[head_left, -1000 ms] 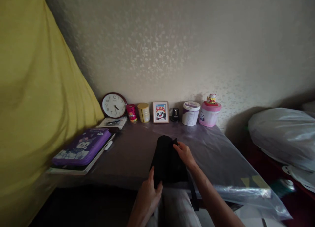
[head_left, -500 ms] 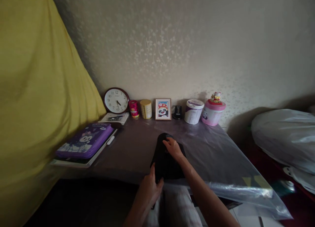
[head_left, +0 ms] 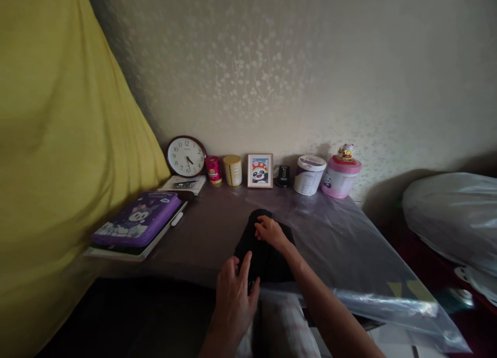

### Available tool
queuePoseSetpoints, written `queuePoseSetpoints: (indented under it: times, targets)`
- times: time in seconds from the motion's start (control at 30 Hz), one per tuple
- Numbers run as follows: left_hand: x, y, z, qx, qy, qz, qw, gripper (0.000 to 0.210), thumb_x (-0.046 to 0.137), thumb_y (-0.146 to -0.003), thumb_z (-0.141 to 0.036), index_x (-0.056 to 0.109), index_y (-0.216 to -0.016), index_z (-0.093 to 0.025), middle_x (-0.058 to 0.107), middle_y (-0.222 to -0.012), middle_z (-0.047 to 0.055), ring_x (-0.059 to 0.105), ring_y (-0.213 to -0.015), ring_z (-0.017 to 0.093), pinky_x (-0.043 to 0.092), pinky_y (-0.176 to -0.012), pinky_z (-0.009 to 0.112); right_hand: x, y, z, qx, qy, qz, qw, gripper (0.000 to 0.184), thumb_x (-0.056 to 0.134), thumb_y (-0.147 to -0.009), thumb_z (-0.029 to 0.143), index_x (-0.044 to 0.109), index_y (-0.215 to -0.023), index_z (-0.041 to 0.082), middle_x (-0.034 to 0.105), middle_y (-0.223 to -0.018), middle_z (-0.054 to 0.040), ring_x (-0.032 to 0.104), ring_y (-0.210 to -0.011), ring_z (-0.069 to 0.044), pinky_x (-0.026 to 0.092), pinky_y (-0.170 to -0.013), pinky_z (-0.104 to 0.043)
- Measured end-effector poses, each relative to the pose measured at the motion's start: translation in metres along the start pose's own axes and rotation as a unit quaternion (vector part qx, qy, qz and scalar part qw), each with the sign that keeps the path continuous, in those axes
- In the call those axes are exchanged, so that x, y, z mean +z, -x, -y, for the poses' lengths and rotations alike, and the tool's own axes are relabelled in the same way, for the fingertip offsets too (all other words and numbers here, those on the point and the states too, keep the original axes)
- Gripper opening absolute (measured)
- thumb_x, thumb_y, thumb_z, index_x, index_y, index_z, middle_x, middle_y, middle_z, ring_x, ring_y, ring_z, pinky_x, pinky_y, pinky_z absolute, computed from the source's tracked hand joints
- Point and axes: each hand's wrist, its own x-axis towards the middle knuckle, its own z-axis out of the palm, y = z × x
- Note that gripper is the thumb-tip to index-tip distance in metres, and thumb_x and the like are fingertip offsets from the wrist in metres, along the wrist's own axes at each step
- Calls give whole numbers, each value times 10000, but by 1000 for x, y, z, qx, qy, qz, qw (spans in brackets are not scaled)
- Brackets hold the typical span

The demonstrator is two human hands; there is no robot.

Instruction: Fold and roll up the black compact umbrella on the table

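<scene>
A black, soft-looking item (head_left: 267,267), perhaps a cloth bag or garment, lies at the front edge of the table with its rounded end pointing away from me. Its folds are too dark to make out the kind. My right hand (head_left: 272,232) is on its upper part, fingers curled in against the fabric. At its near left edge is my left hand (head_left: 235,290), with index finger and thumb spread apart. A tiny shiny spot shows between them, too small to name.
A purple case (head_left: 137,220) lies on a book at left. Along the wall stand a clock (head_left: 187,157), a pink can (head_left: 214,170), a yellow can (head_left: 233,170), a panda picture (head_left: 260,170), a black object (head_left: 283,176), a white tub (head_left: 309,175) and a pink tub (head_left: 340,177). Clear plastic sheeting (head_left: 349,254) covers the table.
My left hand has shifted slightly up, and its index finger now lifts away from the black item's edge. My right hand's fingers have curled in a little more. The view has turned slightly left.
</scene>
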Motion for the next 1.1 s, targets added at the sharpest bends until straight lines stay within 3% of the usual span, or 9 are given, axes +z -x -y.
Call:
queuePoseSetpoints:
  times: [0.17, 0.27, 0.37, 0.57, 0.67, 0.9, 1.1]
  targets:
    - [3, -12, -2, 78, -57, -16, 995, 557, 507, -834, -306, 384, -1367, -200, 231, -1487, 152, 302, -1321, 310, 286, -1048, 494, 1, -2, 3, -19, 24, 6, 1000, 256, 478, -840, 169, 583, -1068, 119, 687, -604, 4, 637, -538, -113, 446, -563, -203]
    - [14, -14, 1, 105, -61, 18, 992, 638, 510, -817, -320, 318, -1401, -149, 286, -1488, 144, 250, -1358, 302, 241, -1080, 502, 1, -1, 4, -30, 30, 5, 999, 263, 464, -846, 158, 581, -1076, 109, 688, -620, -4, 637, -546, -115, 450, -579, -208]
    - [25, -11, 5, 74, -62, 36, 995, 664, 472, -823, -271, 247, -1423, -96, 328, -1467, 164, 304, -1342, 277, 288, -1064, 471, -1, 9, 7, -53, 28, 12, 998, 253, 461, -861, 167, 591, -1076, 142, 694, -667, 0, 642, -577, -114, 460, -598, -208]
    - [38, -6, 10, 42, -55, 19, 997, 641, 429, -821, -220, 242, -1426, -118, 384, -1437, 155, 370, -1304, 275, 331, -1032, 479, -1, 36, 5, -268, 114, -36, 956, 184, 496, -879, 187, 679, -879, 199, 709, -924, -44, 616, -902, -173, 444, -859, -307]
    - [34, -6, 7, 26, -55, 32, 998, 642, 440, -814, -191, 258, -1427, -129, 413, -1416, 145, 413, -1263, 278, 342, -1019, 462, 2, 33, -3, -309, 136, -39, 941, 167, 525, -872, 189, 685, -919, 197, 698, -1010, -54, 580, -1013, -195, 425, -917, -347]
    - [12, -11, -5, -22, -61, 103, 993, 671, 471, -817, -163, 235, -1444, -195, 466, -1383, 119, 499, -1127, 305, 410, -901, 442, 3, -13, -22, -287, 179, -56, 939, 206, 500, -892, 201, 692, -967, 196, 699, -1048, -64, 572, -1067, -195, 406, -960, -367]
    - [19, -8, -4, -61, 42, 162, 984, 699, 407, -862, -161, 68, -1468, -242, 299, -1482, 152, 599, -1070, 252, 479, -817, 328, -8, -30, -23, -223, 206, -92, 948, 234, 463, -904, 184, 680, -990, 193, 676, -1110, -83, 557, -1107, -201, 388, -980, -379]
